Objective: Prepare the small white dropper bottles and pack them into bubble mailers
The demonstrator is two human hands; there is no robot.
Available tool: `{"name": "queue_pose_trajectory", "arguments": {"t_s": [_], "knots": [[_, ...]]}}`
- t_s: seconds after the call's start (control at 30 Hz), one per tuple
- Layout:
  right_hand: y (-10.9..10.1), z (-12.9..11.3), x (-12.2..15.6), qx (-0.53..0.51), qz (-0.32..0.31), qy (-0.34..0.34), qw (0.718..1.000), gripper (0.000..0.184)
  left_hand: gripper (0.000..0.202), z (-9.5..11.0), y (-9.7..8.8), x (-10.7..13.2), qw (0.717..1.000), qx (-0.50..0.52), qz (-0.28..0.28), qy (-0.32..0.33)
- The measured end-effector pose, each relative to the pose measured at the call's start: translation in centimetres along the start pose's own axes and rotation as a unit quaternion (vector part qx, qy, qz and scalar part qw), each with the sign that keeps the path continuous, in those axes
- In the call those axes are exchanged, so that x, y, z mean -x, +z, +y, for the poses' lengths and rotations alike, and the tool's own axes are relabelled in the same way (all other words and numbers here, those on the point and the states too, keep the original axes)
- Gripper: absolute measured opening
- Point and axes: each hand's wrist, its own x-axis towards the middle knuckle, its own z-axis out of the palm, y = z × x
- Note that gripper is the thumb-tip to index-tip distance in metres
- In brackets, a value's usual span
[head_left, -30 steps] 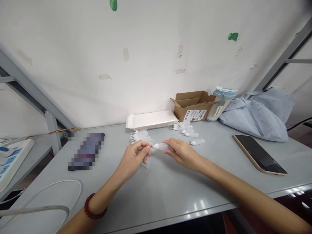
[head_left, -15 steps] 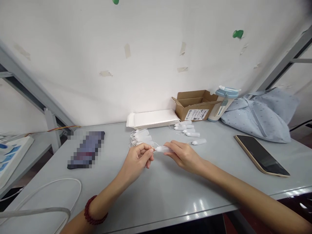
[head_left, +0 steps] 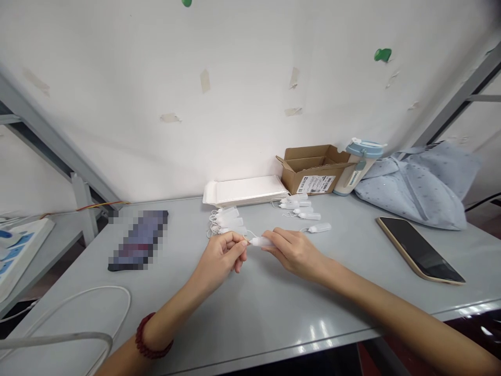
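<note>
My right hand (head_left: 294, 252) grips a small translucent plastic bottle (head_left: 261, 242) lying sideways just above the grey table (head_left: 274, 308). My left hand (head_left: 221, 258) pinches at the bottle's tip, where a small cap seems to sit; the cap itself is too small to make out. A red bead bracelet (head_left: 151, 339) circles my left wrist. Just behind my hands lie two groups of like bottles: a left cluster (head_left: 229, 222) with thin loops, and a right row (head_left: 303, 211) with one more bottle (head_left: 319, 227) apart.
A flat white tray (head_left: 245, 190) lies against the wall. Beside it stand an open cardboard box (head_left: 313, 169), a blue-lidded cup (head_left: 358, 166) and a pale blue bag (head_left: 420, 185). A phone (head_left: 420, 249) lies at right. A blurred dark object (head_left: 138, 240) and white cable (head_left: 78, 324) lie left.
My hands have drawn closer together, the left fingers closing onto the bottle's tip. The view shifted slightly; nothing else on the table moved.
</note>
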Motion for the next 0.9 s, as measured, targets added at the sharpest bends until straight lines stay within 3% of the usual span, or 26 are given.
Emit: {"name": "queue_pose_trajectory", "arguments": {"t_s": [0.5,0.7,0.9], "knots": [[-0.1,0.4,0.0,0.05,-0.003,-0.019,0.999,0.022,0.024,-0.2,-0.5,-0.6,0.997,0.053,-0.041,-0.031],[-0.5,0.8,-0.1,0.001,-0.025,0.01,1.0,0.024,0.025,0.0,-1.1,-0.8,0.998,0.061,0.0,-0.031],[-0.2,0.6,0.1,-0.005,-0.033,0.015,0.999,0.025,0.022,0.3,-0.9,-0.7,0.999,0.029,0.0,-0.021]]}}
